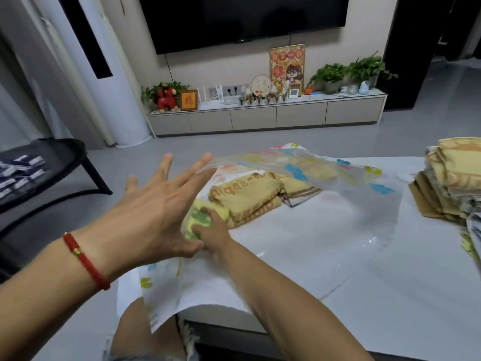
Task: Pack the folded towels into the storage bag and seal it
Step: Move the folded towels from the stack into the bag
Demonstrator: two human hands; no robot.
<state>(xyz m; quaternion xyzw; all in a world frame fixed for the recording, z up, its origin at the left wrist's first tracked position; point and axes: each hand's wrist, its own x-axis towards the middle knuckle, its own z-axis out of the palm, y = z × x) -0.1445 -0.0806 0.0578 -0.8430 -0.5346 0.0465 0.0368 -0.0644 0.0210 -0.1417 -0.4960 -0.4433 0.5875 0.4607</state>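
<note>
While the left hand (156,204) spreads its straight fingers under the upper sheet of the storage bag (325,183) and props its mouth apart, the right hand (212,230) reaches inside, fingers curled round a yellow-green towel (200,217) which it grips just within the opening; a red cord bracelet (86,261) circles the left wrist. The bag, clear plastic printed with coloured bows, lies across the white table (364,308), its mouth at the table's near left edge, where a flap hangs over the edge above the person's knee, and its far end stretching toward the far edge; inside it two folded towels (247,199) in tan with lettering lie stacked, touching the towel in the hand, and another folded towel lies just beyond them, further into the bag. At the table's right edge a pile of folded towels (447,183) stands outside the bag, well apart from both hands. Beyond the table a low cabinet (260,118) runs along the wall under a dark screen (242,19); a black side table (52,162) stands to the left.
</note>
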